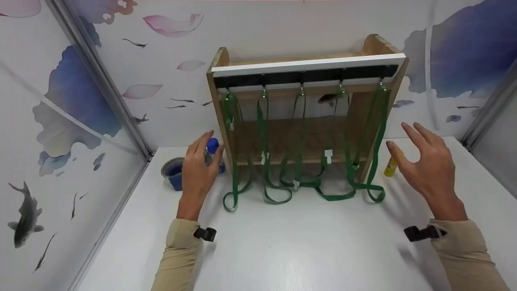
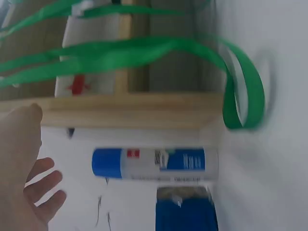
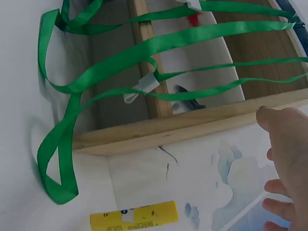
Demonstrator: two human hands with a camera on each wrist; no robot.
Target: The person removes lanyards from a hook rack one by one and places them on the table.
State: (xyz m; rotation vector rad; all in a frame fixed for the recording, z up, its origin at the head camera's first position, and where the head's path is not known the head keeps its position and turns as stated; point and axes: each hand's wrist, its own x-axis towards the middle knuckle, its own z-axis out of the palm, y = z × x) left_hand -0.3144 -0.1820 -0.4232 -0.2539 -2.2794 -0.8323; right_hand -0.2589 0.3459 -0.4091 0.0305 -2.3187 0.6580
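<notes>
So we've got a glossy white table [image 1: 282, 250] here, light glaring softly off its top. Behind it we see a white wall [image 1: 258, 24] printed with pink petals [image 1: 171, 26] and blue-purple blots [image 1: 476, 52]. Left of it, another printed wall [image 1: 24, 113], fish [image 1: 26, 220] included. Grey metal strips [image 1: 100, 83] rise near its back corners.

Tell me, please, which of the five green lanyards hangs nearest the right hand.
The rightmost lanyard, below the right end of the black strip; the other four hang farther left, away from the right hand.

We wore long, creased beige sleeves [image 1: 175, 256], with a small black strapped device [image 1: 208, 234] at each cuff [image 1: 181, 232].
</notes>
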